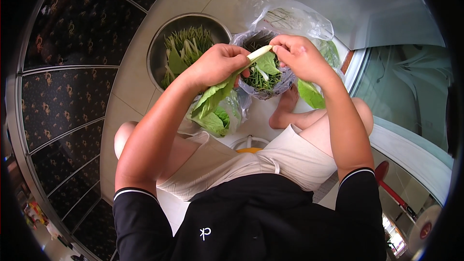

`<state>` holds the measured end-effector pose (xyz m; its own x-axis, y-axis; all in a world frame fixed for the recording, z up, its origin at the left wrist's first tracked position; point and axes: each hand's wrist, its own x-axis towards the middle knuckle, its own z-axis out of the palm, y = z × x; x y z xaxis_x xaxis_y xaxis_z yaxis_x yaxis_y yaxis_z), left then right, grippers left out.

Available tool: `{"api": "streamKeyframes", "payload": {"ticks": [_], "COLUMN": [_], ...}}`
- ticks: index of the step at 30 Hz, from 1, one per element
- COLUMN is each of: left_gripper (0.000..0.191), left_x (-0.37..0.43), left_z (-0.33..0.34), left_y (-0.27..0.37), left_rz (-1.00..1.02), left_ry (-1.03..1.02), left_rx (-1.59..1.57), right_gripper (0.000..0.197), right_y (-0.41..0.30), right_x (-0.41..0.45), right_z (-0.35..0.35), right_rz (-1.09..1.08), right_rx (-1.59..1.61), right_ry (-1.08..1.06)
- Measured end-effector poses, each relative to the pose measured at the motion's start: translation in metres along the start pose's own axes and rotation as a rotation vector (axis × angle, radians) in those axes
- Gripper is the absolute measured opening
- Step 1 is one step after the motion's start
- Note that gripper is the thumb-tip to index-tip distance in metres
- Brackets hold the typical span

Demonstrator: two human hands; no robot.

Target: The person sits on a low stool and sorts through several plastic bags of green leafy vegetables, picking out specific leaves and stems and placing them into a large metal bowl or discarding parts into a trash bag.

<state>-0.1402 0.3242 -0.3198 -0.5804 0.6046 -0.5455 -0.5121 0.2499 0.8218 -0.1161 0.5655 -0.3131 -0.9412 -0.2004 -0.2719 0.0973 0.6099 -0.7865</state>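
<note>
A leafy green vegetable (pixel 217 96) with a pale stalk is stretched between both hands. My left hand (pixel 224 63) is closed around its stalk, leaves hanging down below the wrist. The fingertips of my right hand (pixel 295 56) pinch the stalk's pale end. Beneath the hands stands a bin lined with a plastic bag (pixel 266 94), holding green scraps and a torn leaf (pixel 267 64). To its left, a steel basin (pixel 154 49) holds cut green stems (pixel 192 40) and leaves.
A clear plastic bag (pixel 235 105) with leafy greens (pixel 214 121) lies near the left knee. Another clear bag (pixel 297 14) is behind the bin, and a green leaf (pixel 311 94) lies near the right foot. Dark patterned cabinet doors (pixel 72 36) line the left; a glass door (pixel 406 90) is at right.
</note>
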Motion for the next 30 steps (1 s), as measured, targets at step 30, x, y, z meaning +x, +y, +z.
{"api": "streamKeyframes", "payload": {"ticks": [30], "left_gripper": [0.023], "left_x": [0.011], "left_z": [0.0], "left_y": [-0.033], "left_rz": [0.111], "left_ry": [0.185], "left_rx": [-0.122], "right_gripper": [0.048], "right_y": [0.014], "right_x": [0.017], "right_z": [0.036], "right_rz": [0.35], "right_rx": [0.517], "right_ry": [-0.101]}}
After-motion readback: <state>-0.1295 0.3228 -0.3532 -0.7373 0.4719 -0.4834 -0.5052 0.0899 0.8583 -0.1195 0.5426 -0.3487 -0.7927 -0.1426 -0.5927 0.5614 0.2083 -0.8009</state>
